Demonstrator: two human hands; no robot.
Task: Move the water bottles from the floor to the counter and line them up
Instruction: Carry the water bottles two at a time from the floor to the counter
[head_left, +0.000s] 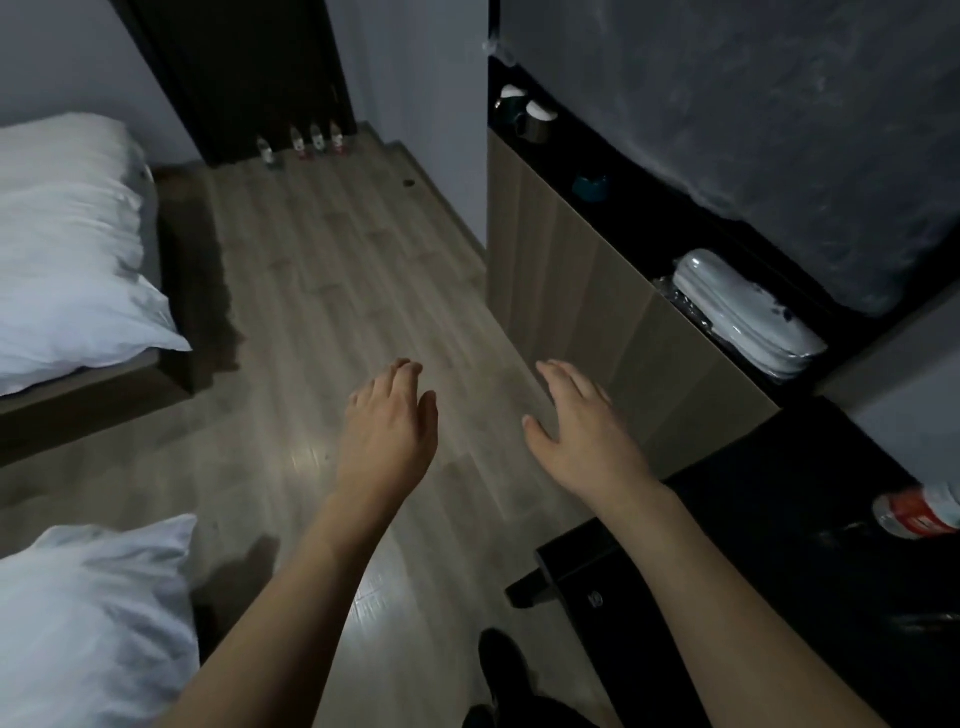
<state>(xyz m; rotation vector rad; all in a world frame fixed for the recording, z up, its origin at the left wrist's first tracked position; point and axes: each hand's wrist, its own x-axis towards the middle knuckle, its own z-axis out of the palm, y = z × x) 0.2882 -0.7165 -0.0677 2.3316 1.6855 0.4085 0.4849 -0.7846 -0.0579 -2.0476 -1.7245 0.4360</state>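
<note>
Head view: both hands are reaching forward over the wooden floor (322, 291), holding nothing. Left hand (387, 421) is showing loosely relaxed fingers; right hand (582, 421) is spreading its fingers flat. 4 water bottles (301, 145) are standing upright at 12 o'clock, well apart from the hands, at the foot of a dark door (244, 73). 1 further bottle (919, 512) is resting at 3 o'clock on the black counter (779, 545). The step in hand is judged to be the walk toward the floor bottles; gripping each around its body, 1 per hand, is likely serving best. A bed corner (171, 312) at 9 o'clock and a wood-fronted cabinet (571, 291) at 2 o'clock are narrowing the path. A small dark object (409, 182) is lying on the floor near the route.
</note>
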